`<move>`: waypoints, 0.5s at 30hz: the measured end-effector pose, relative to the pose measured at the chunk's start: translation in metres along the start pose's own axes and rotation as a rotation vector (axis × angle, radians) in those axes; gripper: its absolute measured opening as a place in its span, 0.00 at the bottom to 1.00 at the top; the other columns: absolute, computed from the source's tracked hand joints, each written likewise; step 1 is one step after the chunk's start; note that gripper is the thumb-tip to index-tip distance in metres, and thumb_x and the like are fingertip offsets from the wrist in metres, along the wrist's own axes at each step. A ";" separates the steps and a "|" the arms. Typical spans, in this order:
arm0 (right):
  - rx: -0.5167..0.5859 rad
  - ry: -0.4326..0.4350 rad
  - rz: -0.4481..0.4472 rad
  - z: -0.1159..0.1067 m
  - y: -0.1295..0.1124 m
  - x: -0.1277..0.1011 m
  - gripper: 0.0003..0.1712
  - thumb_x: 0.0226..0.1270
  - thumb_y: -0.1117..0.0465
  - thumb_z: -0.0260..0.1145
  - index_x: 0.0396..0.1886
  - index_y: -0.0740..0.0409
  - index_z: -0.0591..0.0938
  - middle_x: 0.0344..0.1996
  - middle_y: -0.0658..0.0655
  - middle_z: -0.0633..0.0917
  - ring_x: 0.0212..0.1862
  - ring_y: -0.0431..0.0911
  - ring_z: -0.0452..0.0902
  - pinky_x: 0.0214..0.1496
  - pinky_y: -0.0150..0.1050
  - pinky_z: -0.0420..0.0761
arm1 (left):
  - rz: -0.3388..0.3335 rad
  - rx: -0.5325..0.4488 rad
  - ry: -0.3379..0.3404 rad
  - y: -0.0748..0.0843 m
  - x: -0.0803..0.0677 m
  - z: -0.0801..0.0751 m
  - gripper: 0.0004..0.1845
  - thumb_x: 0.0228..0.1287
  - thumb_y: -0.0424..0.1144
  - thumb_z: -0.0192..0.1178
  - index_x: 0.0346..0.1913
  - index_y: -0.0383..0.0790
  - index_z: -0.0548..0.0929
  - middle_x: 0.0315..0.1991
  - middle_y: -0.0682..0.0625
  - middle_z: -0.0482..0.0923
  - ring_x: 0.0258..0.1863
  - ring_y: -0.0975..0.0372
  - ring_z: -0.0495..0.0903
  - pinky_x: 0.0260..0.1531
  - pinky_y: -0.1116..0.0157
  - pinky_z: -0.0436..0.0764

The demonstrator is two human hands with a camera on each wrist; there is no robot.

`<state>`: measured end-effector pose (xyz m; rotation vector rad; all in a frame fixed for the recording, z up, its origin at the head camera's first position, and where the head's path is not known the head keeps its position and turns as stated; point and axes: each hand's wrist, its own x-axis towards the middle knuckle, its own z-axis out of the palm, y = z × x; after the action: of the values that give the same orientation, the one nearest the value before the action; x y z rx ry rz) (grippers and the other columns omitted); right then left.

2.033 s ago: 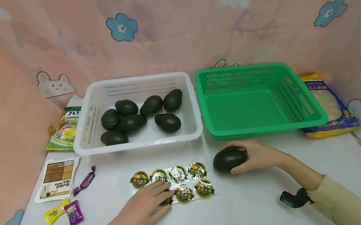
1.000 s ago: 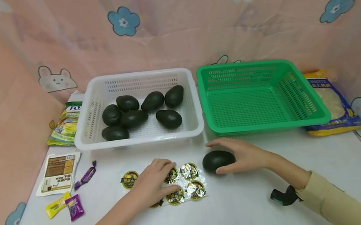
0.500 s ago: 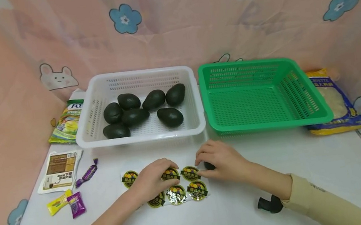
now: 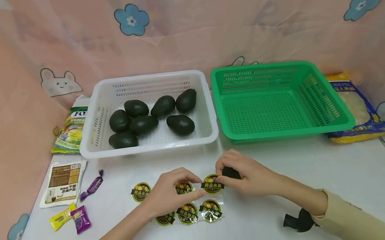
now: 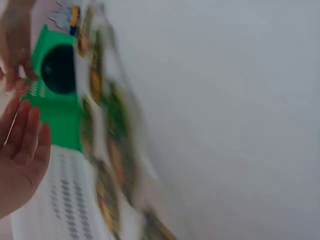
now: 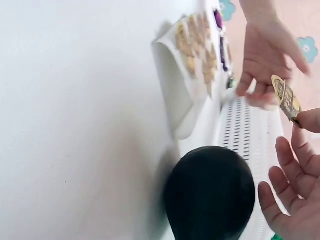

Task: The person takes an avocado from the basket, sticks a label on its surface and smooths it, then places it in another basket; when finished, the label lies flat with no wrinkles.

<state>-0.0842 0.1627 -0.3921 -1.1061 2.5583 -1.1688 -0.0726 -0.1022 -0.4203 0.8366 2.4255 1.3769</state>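
In the head view my right hand (image 4: 248,174) pinches a round black-and-gold sticker (image 4: 212,184) at its right edge. The right wrist view shows that sticker (image 6: 286,99) off the sheet, between thumb and fingertip. My left hand (image 4: 173,191) hovers over the sticker sheet (image 4: 187,213), fingers extended and apart, just left of the held sticker. One end of the sheet curls up from the table in the right wrist view. A dark green avocado (image 4: 231,173) lies behind my right hand, mostly hidden by it; the right wrist view shows the avocado (image 6: 212,195) larger.
Behind the hands stand a white basket (image 4: 151,147) with several avocados and a green basket (image 4: 266,115). Candies (image 4: 81,219) and a flat packet (image 4: 63,182) lie at left. Food bags (image 4: 72,131) flank the baskets, another bag (image 4: 357,112) at right.
My right hand has let go of the avocado, moved left to the sheet, and now draws a sticker slightly right. My left hand slid right along the sheet.
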 end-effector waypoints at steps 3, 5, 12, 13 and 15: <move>0.040 0.020 0.086 -0.007 -0.001 -0.004 0.07 0.66 0.58 0.68 0.34 0.42 0.77 0.36 0.38 0.78 0.43 0.45 0.71 0.41 0.42 0.74 | -0.024 -0.162 0.075 0.015 0.009 0.004 0.05 0.62 0.49 0.67 0.35 0.54 0.87 0.33 0.61 0.83 0.35 0.65 0.81 0.41 0.63 0.81; 0.065 0.054 0.150 -0.011 -0.001 -0.007 0.06 0.65 0.57 0.69 0.35 0.43 0.79 0.37 0.40 0.79 0.43 0.45 0.72 0.43 0.41 0.75 | -0.039 -0.219 0.111 0.023 0.017 0.006 0.05 0.62 0.47 0.67 0.33 0.51 0.88 0.30 0.60 0.83 0.33 0.65 0.81 0.40 0.64 0.81; 0.098 0.161 0.410 -0.021 0.014 -0.023 0.05 0.65 0.53 0.70 0.32 0.47 0.84 0.33 0.45 0.81 0.40 0.45 0.73 0.41 0.38 0.75 | -0.119 -0.253 0.175 0.028 0.038 0.027 0.05 0.61 0.45 0.69 0.32 0.50 0.89 0.29 0.60 0.83 0.31 0.64 0.79 0.36 0.64 0.79; 0.076 0.169 0.428 -0.022 0.016 -0.026 0.05 0.65 0.53 0.70 0.31 0.46 0.84 0.32 0.44 0.81 0.40 0.45 0.72 0.40 0.39 0.73 | -0.129 -0.233 0.180 0.027 0.041 0.030 0.05 0.60 0.46 0.69 0.31 0.51 0.89 0.28 0.61 0.82 0.30 0.65 0.78 0.35 0.65 0.78; 0.009 0.179 0.438 -0.023 0.021 -0.030 0.05 0.64 0.53 0.70 0.29 0.44 0.83 0.31 0.43 0.81 0.40 0.46 0.72 0.40 0.41 0.72 | -0.132 -0.174 0.188 0.025 0.046 0.038 0.05 0.59 0.46 0.69 0.30 0.51 0.89 0.26 0.62 0.81 0.28 0.65 0.75 0.32 0.66 0.76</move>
<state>-0.0834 0.2056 -0.3957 -0.4129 2.7230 -1.2006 -0.0838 -0.0385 -0.4160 0.5175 2.3998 1.6505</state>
